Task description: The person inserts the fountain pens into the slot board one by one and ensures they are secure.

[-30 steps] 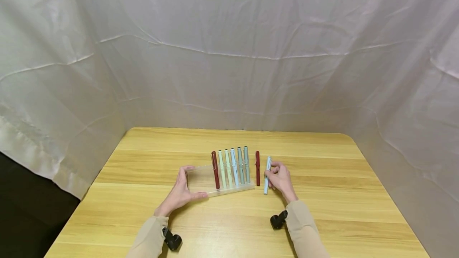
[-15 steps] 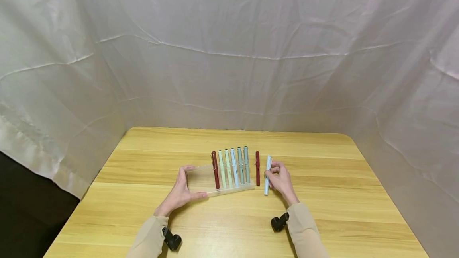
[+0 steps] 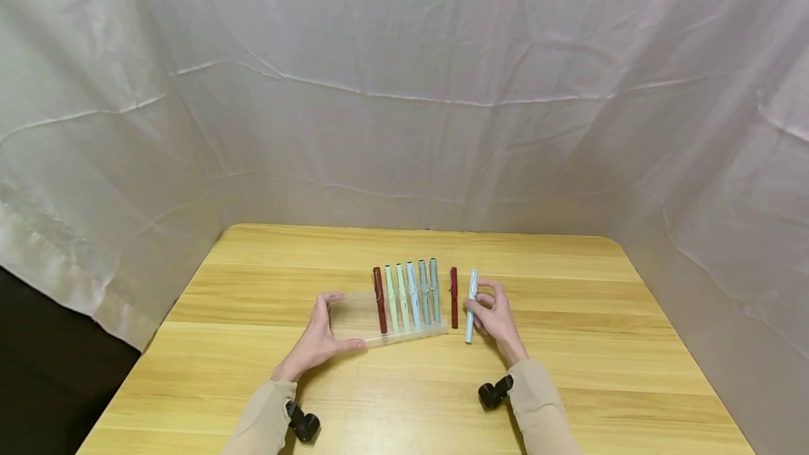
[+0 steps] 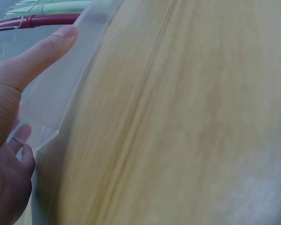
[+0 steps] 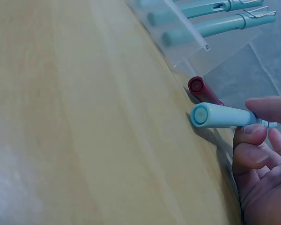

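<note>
My left hand (image 3: 319,335) grips the left end of a clear plastic pen stand (image 3: 354,320), its thumb along the front lip. Several capped pens lean in the stand's right part: a dark red pen (image 3: 380,300) at the left, then pale green, light blue and grey-green ones. My right hand (image 3: 498,316) pinches a light blue pen (image 5: 220,116) between thumb and fingers, just right of a loose dark red pen (image 3: 454,298). In the right wrist view the held pen's round end points at the camera, above the table. The far fingers of my left hand are partly hidden.
The wooden table (image 3: 392,399) extends around the stand on all sides. Pale curtains (image 3: 404,146) hang behind it and at both sides. A black wrist camera (image 3: 303,423) sits on the left cuff, and another camera (image 3: 495,393) on the right.
The light blue pen in my right hand has shifted slightly, its far end a little farther from me. My left hand and the stand stay put.
</note>
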Demonstrator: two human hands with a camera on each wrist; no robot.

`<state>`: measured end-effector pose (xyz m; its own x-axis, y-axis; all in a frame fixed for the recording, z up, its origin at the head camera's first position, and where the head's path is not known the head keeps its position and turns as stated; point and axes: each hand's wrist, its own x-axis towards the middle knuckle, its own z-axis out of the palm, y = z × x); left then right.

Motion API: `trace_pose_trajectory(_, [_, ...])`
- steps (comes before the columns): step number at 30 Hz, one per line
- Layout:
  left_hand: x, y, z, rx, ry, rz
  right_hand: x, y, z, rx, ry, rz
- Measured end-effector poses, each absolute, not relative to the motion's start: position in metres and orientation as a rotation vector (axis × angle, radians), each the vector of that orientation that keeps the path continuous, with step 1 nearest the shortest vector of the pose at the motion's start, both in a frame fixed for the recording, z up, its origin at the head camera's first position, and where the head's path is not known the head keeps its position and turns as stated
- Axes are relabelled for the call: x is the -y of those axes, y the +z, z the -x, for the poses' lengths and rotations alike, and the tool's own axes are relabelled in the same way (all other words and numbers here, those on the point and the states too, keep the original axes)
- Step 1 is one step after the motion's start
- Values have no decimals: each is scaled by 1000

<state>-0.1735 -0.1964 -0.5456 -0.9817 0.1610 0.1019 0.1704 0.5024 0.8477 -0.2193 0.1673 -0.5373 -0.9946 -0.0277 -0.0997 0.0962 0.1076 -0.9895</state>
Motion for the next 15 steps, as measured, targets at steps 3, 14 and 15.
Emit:
trace_pose_trajectory(3, [196, -545, 173, 2717, -1536, 294, -168, -537, 219, -2251, -2061, -62])
trace_pose_trajectory(14, [196, -545, 173, 2711, -1552, 288, -170, -538, 218, -2195, -2167, -31])
trace_pose_trajectory(15, [196, -545, 173, 2710, -1551, 288, -170, -538, 218, -2195, -2173, -29])
